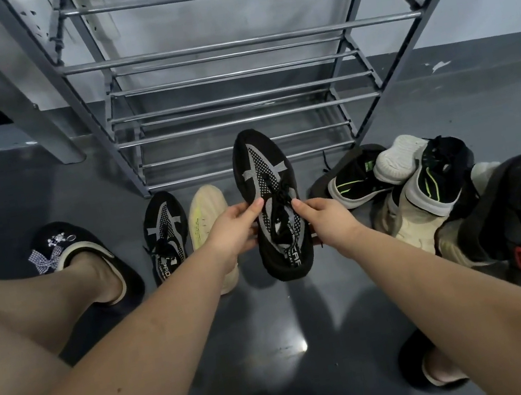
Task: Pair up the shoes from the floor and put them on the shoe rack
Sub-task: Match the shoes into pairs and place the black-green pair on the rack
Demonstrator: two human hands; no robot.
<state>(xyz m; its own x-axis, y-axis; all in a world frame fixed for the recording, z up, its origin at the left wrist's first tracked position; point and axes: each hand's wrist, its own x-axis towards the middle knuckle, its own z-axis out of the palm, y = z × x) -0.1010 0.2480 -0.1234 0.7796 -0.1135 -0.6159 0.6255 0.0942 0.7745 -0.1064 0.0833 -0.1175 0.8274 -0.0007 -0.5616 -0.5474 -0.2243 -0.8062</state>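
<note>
Forearms fill the foreground, both reaching to one black sneaker (271,209) held above the floor. Left hand (235,229) grips its left flank, thumb over the laces, fingers curled under. Right hand (322,217) pinches the right side by the collar, thumb on top. Long axis runs near-straight away from the fingers: toe at the far end toward the shoe rack (234,97), heel nearest the wrists, upper facing up. Left of the left fingers, on the floor: the matching sneaker (164,235), same orientation, then a cream shoe (208,227) just beside the knuckles. Right of the right fingers: an unsorted pile (433,198). Step looks like pairing. Rack shelves are bare, nothing stowed yet. Next move probably needs this one brought alongside its mate, toes aligned, then both onto a shelf.
</note>
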